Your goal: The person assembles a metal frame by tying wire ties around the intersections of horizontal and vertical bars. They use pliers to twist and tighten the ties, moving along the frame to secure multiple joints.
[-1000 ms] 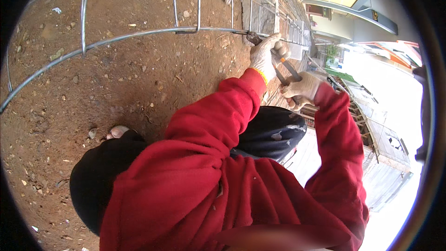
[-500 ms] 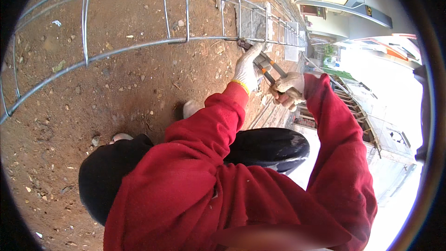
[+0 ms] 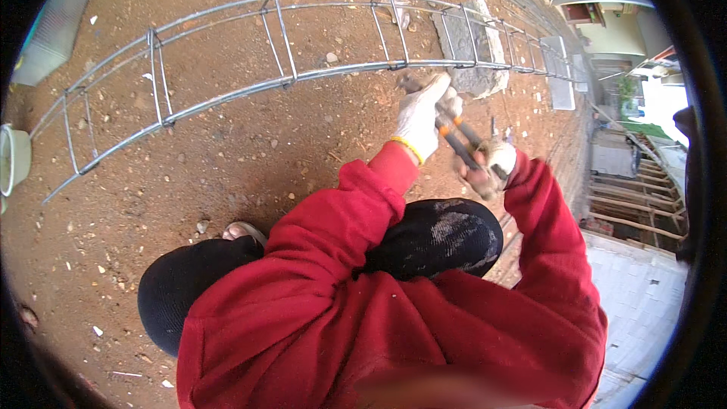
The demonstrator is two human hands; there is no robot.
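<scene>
A long steel rebar cage (image 3: pixel 333 72), with rectangular stirrups tied along its bars, runs across the ground in front of me. My left hand (image 3: pixel 421 117), in a white knit glove with a yellow cuff, is closed just below the cage's near bar. What its fingers grip is blurred and partly hidden. My right hand (image 3: pixel 491 168), also gloved, grips the handles of a pair of pliers (image 3: pixel 460 144), dark with orange bands. The pliers slant up toward my left hand, and their jaws cannot be made out.
A rough concrete block (image 3: pixel 485 79) lies under the cage, and a pale slab (image 3: pixel 560 95) lies farther right. A whitish bucket (image 3: pixel 15 157) stands at the left edge. My black-clad knees (image 3: pixel 447 238) are bent close below my hands. Timber framing (image 3: pixel 636 201) stands at right.
My view has shifted, so more of the cage's left end, the bucket and the block shows. The pliers have swung to a steeper slant, and my right hand sits lower, a little farther from the cage.
</scene>
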